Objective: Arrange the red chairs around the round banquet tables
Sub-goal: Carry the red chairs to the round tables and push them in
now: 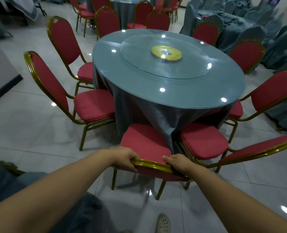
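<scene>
A red chair (144,142) with a gold frame stands right in front of me, its seat tucked against the blue cloth of the round banquet table (231,91). My left hand (124,158) grips the left end of the chair's gold top rail. My right hand (178,163) grips the right end of the same rail. Several more red chairs ring the table, among them one (92,105) at the left and one (203,140) close on the right, almost touching the chair I hold.
A glass turntable (139,52) with a gold hub lies on the table. Another table with red chairs (105,21) stands behind. Blue-covered chairs (250,31) are stacked at the right. The glossy tiled floor (30,132) lies open at the left. My shoe (163,223) shows below.
</scene>
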The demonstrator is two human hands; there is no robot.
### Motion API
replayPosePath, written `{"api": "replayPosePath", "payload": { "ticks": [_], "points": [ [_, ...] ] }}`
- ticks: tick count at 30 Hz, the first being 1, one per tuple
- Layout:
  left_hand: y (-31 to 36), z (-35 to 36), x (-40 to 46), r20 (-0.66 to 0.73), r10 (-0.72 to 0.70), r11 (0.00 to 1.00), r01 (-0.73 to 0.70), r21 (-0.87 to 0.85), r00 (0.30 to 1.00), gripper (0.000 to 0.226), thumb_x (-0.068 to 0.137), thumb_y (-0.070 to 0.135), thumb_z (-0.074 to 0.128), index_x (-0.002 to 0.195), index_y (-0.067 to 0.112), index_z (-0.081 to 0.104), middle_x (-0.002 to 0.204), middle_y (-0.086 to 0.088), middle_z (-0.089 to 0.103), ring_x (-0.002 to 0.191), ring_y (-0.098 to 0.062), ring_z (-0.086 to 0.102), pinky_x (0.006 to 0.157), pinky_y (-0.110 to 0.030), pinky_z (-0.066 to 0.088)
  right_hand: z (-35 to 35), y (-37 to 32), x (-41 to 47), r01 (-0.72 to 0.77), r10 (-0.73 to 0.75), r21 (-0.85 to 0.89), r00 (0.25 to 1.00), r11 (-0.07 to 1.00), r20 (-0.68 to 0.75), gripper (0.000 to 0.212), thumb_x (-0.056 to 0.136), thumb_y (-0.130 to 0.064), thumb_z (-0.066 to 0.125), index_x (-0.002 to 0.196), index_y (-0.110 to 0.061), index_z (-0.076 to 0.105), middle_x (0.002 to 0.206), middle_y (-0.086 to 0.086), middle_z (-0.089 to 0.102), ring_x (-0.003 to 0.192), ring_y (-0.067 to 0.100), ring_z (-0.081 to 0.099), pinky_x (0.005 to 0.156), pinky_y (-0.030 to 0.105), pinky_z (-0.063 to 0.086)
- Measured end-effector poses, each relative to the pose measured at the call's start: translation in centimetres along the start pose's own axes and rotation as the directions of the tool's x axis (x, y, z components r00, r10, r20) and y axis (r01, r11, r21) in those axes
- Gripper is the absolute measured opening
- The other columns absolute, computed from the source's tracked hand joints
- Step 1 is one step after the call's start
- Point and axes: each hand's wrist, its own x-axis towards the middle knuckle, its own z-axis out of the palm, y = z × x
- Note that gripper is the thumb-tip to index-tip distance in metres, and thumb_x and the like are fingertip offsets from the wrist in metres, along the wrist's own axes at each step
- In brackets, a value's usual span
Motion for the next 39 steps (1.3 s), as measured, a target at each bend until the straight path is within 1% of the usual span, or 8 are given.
{"api": "replayPosePath", "payload": {
  "ticks": [4,9,16,21,30,33,36,39],
  "points": [
    [-0.8,2.1,-2.6,0.036,0.028,0.999,-0.030,0.045,0.999,0.022,0.085,0.032,0.065,0.105,0.023,0.063,0.095,-0.002,0.063,0.086,-0.017,0.058,0.078,-0.031,0.047,1.7,-0.9,-0.6,-0.059,0.055,0.025,0.992,0.998,0.117,0.041,0.093,-0.047,0.051,0.090,-0.011,0.068,0.083,0.003,0.061,0.079,0.016,0.058,0.074,0.028,0.047],
    [-2.8,4.7,-6.2,0.049,0.030,0.997,-0.034,0.076,0.998,0.029,0.083,0.035,0.066,0.110,0.026,0.063,0.073,0.015,0.052,0.066,-0.001,0.047,0.061,-0.021,0.038,5.2,-2.2,-1.3,-0.079,0.069,0.017,0.941,0.997,0.332,0.037,0.095,-0.039,0.051,0.098,-0.007,0.069,0.087,0.004,0.068,0.082,0.016,0.066,0.078,0.029,0.057],
    [-4.8,6.9,-7.9,-0.032,0.012,1.000,-0.012,-0.007,0.999,0.031,0.083,0.037,0.064,0.114,0.032,0.061,0.092,0.007,0.063,0.086,-0.012,0.058,0.079,-0.031,0.049,6.6,-3.7,-1.9,-0.045,0.060,-0.050,0.923,0.998,0.381,0.033,0.095,-0.038,0.052,0.105,-0.010,0.067,0.088,0.003,0.067,0.081,0.015,0.066,0.070,0.024,0.056],
    [-4.9,6.0,-6.9,-0.012,0.038,0.999,-0.038,0.003,0.999,0.028,0.087,0.032,0.062,0.114,0.027,0.061,0.094,0.008,0.063,0.088,-0.011,0.057,0.077,-0.025,0.044,7.0,-2.5,-1.4,-0.010,0.024,-0.051,0.961,0.999,0.276,0.029,0.094,-0.037,0.053,0.101,-0.013,0.068,0.086,0.001,0.064,0.082,0.016,0.061,0.080,0.030,0.054],
    [-4.3,0.9,-2.2,-0.056,0.007,0.999,-0.004,0.041,0.998,0.022,0.088,0.030,0.061,0.110,0.026,0.060,0.102,0.000,0.063,0.095,-0.017,0.058,0.084,-0.034,0.049,3.8,-2.4,-0.8,0.178,-0.161,0.086,0.971,0.980,-0.177,0.031,0.096,-0.041,0.048,0.077,-0.024,0.066,0.074,-0.002,0.063,0.070,0.012,0.056,0.068,0.029,0.046],
    [-3.7,-0.6,0.0,-0.057,0.009,0.999,-0.007,0.036,0.998,0.017,0.088,0.032,0.061,0.105,0.031,0.059,0.101,0.000,0.064,0.093,-0.018,0.061,0.088,-0.038,0.053,2.7,-1.1,-0.7,0.219,-0.215,-0.011,0.949,0.976,-0.232,0.031,0.091,-0.051,0.051,0.075,-0.026,0.062,0.072,-0.004,0.060,0.068,0.013,0.056,0.065,0.031,0.046],
    [-3.1,-1.6,1.6,-0.092,0.020,0.998,-0.015,0.059,0.996,0.012,0.088,0.034,0.061,0.098,0.036,0.055,0.096,0.004,0.062,0.091,-0.015,0.060,0.088,-0.036,0.052,2.5,0.0,-0.7,0.217,-0.237,-0.120,0.954,0.969,-0.182,0.044,0.073,-0.066,0.058,0.093,-0.027,0.060,0.085,-0.004,0.062,0.079,0.014,0.062,0.071,0.034,0.055],
    [-2.6,-2.5,3.4,-0.141,0.017,0.999,-0.011,0.047,0.990,0.021,0.087,0.037,0.062,0.107,0.034,0.059,0.099,0.005,0.063,0.093,-0.016,0.059,0.085,-0.035,0.051,1.0,0.1,0.6,0.172,-0.267,-0.366,0.937,0.915,-0.226,0.030,0.081,-0.045,0.065,0.096,-0.022,0.056,0.092,-0.003,0.061,0.085,0.017,0.059,0.075,0.034,0.050]
  ]
}}
